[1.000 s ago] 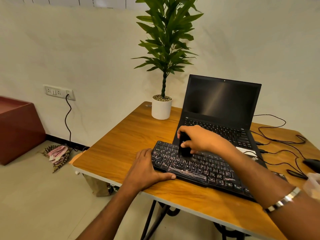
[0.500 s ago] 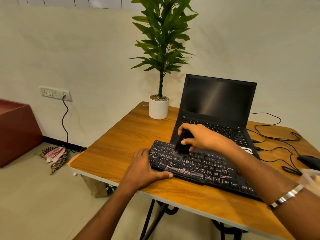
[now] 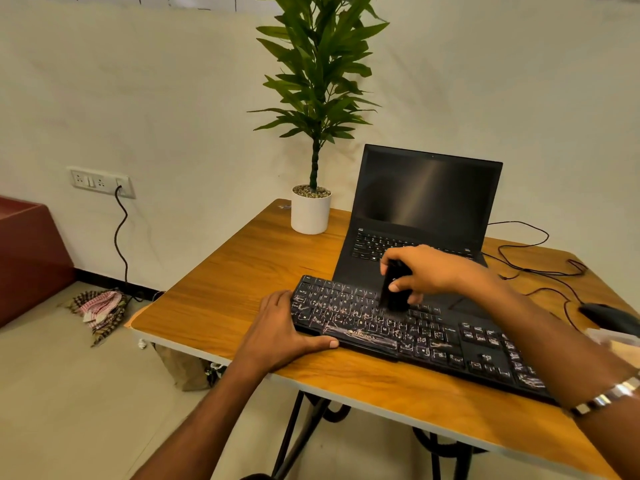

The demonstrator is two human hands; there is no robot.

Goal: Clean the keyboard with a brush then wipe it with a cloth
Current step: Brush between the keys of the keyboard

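Brushing stage: the right hand (image 3: 436, 271), clenched around the brush (image 3: 393, 289), has shifted rightward along the keyboard (image 3: 433, 337), apparently to its middle rows, while the left hand (image 3: 277, 327), flat and grasping nothing, steadies its near-left corner on the bench (image 3: 225, 306); wiping remains.

The right hand (image 3: 433, 271) covers most of the black brush (image 3: 393, 292), so only its lower end shows, and that end is blurry. This hand also hides some keys of the laptop (image 3: 426, 202). The right arm crosses the keyboard (image 3: 398, 327) at 4 o'clock and hides its far corner. The left hand (image 3: 277, 334) covers the keyboard's near left corner. At 3 o'clock, the mouse (image 3: 609, 318) is cut off by the edge. Just below it sits something pale and blurry; I cannot tell what.
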